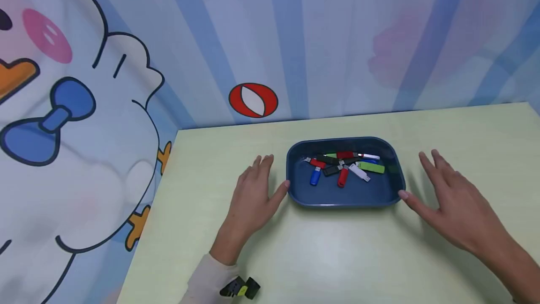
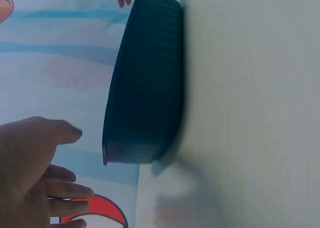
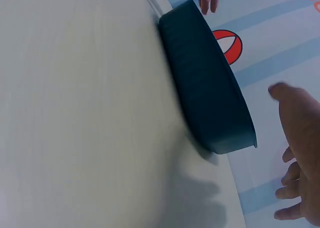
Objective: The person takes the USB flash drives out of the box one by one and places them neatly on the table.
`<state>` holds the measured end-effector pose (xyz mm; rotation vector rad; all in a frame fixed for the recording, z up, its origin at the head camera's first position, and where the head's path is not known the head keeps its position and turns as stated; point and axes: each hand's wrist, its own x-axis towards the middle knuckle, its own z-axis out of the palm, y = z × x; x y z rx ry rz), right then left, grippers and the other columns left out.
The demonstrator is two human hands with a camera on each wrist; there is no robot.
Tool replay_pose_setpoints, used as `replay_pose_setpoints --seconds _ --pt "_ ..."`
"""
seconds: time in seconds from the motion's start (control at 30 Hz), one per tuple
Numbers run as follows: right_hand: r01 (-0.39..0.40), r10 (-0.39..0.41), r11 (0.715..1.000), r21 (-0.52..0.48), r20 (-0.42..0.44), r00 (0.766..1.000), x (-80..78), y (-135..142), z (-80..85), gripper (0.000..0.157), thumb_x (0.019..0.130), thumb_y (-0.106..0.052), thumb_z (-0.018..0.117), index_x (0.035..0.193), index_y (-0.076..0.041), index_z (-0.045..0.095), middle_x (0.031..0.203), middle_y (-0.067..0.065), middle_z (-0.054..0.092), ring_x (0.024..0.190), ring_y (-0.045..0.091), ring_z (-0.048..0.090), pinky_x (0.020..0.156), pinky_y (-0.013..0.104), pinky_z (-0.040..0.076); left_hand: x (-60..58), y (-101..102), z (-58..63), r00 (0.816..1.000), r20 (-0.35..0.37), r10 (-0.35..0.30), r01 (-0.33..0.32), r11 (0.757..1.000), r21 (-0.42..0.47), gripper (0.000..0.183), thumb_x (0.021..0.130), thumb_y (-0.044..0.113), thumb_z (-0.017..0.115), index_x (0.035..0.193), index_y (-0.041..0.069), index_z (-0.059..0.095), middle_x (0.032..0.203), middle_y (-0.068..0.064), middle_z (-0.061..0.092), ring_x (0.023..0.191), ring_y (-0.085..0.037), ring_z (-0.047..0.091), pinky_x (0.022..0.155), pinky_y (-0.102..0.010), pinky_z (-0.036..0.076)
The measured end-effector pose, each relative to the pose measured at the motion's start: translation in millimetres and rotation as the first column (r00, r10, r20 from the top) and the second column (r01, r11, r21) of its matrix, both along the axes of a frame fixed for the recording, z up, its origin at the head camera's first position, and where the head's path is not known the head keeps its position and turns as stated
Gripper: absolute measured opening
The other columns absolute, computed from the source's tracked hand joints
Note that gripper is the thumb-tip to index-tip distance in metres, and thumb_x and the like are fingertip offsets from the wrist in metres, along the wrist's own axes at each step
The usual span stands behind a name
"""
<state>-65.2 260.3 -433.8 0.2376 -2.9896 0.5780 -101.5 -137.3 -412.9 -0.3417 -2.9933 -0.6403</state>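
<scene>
A dark blue plastic tray (image 1: 346, 198) stands on the table, holding a loose pile of several USB sticks in red, blue, black, white and green. Among them lie a green USB stick (image 1: 370, 167), a blue one (image 1: 315, 176) and a white one (image 1: 359, 172). My left hand (image 1: 255, 196) is beside the tray's left end, fingers extended; in the left wrist view its thumb is apart from the tray wall (image 2: 145, 82). Off the right end is my right hand (image 1: 460, 205), fingers spread, its thumb apart from the wall (image 3: 210, 82) in the right wrist view. Neither hand holds anything.
The pale table (image 1: 337, 257) runs back to a wall covering (image 1: 337, 36) with blue stripes and a red ball print (image 1: 253, 100). A large cartoon figure (image 1: 84, 177) is printed on the left side. A black and yellow piece (image 1: 241, 289) sits at the left sleeve.
</scene>
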Motion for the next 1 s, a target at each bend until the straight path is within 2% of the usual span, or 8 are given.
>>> replay_pose_setpoints --seconds 0.07,0.13,0.2,0.3,0.47,0.67,0.8,1.0 --pt "0.01 -0.01 1.0 -0.016 0.006 1.0 1.4 -3 1.2 0.088 0.102 -0.057 0.063 0.167 -0.007 0.03 0.164 0.033 0.037 0.135 0.061 0.049 0.096 0.076 0.044 -0.4 7 2.4 0.999 -0.034 -0.008 0.01 0.999 0.033 0.062 0.105 0.041 0.065 0.155 0.007 0.051 0.154 -0.015 0.059 0.147 -0.034 0.052 0.118 -0.055 0.044" --pt "0.021 -0.02 0.999 -0.027 0.012 1.0 2.0 -6 2.4 0.077 0.104 -0.054 0.061 0.161 -0.006 0.042 0.154 0.034 0.05 0.126 0.06 0.057 0.084 0.073 0.049 -1.9 15 5.5 0.998 -0.061 -0.025 0.028 0.999 0.041 0.051 0.105 0.037 0.066 0.145 0.007 0.061 0.143 -0.012 0.068 0.136 -0.031 0.061 0.111 -0.052 0.05" --pt "0.031 -0.03 0.999 -0.03 0.022 0.999 1.8 -11 3.8 0.067 0.106 -0.053 0.059 0.153 -0.006 0.051 0.145 0.034 0.059 0.123 0.057 0.06 0.082 0.072 0.051 -5.2 22 8.8 0.996 -0.076 -0.054 0.056 0.998 0.018 0.042 0.104 0.035 0.068 0.136 0.008 0.068 0.136 -0.009 0.071 0.129 -0.028 0.064 0.106 -0.049 0.054" --pt "0.031 -0.03 0.999 -0.045 0.023 0.999 1.4 -19 5.9 0.064 0.105 -0.051 0.061 0.149 -0.005 0.055 0.143 0.033 0.06 0.124 0.056 0.059 0.083 0.073 0.052 -13.9 33 12.3 0.99 -0.071 -0.12 0.116 0.992 -0.054 0.035 0.102 0.035 0.071 0.126 0.009 0.074 0.129 -0.007 0.073 0.122 -0.025 0.066 0.1 -0.044 0.056" --pt "-0.01 0.009 0.998 -0.058 -0.013 1.0 -1.2 -30 9.4 0.083 0.098 -0.052 0.072 0.155 0.001 0.046 0.158 0.031 0.045 0.139 0.055 0.047 0.091 0.075 0.05 -35.7 52 14.2 0.976 -0.014 -0.216 0.209 0.958 -0.194 0.038 0.1 0.039 0.073 0.125 0.01 0.075 0.122 -0.005 0.074 0.113 -0.022 0.067 0.094 -0.039 0.055" --pt "-0.048 0.048 0.999 0.003 0.014 0.999 -6.5 -38 9.2 0.114 0.089 -0.068 0.075 0.164 0.004 0.03 0.168 0.031 0.03 0.146 0.056 0.04 0.098 0.074 0.048 -54.2 72 11.7 0.965 0.089 -0.247 0.262 0.917 -0.302 0.043 0.099 0.044 0.074 0.128 0.012 0.074 0.116 -0.001 0.077 0.107 -0.018 0.067 0.095 -0.039 0.047" --pt "-0.045 0.045 0.999 0.004 0.03 0.999 -7.8 -42 8.5 0.124 0.085 -0.076 0.073 0.166 0.003 0.023 0.171 0.03 0.025 0.148 0.055 0.037 0.102 0.074 0.046 -59.9 82 7.6 0.964 0.109 -0.242 0.264 0.906 -0.33 0.041 0.099 0.047 0.074 0.123 0.013 0.075 0.103 0.001 0.076 0.097 -0.017 0.063 0.092 -0.04 0.041" --pt "-0.05 0.05 0.999 -0.01 0.027 0.998 -6.5 -51 1.9 0.13 0.082 -0.082 0.071 0.164 0.007 0.025 0.171 0.03 0.024 0.15 0.054 0.036 0.105 0.072 0.046 -61.8 87 -0.2 0.974 0.102 -0.2 0.225 0.89 -0.396 0.037 0.097 0.049 0.075 0.11 0.015 0.077 0.093 0.002 0.075 0.091 -0.016 0.061 0.088 -0.041 0.035"
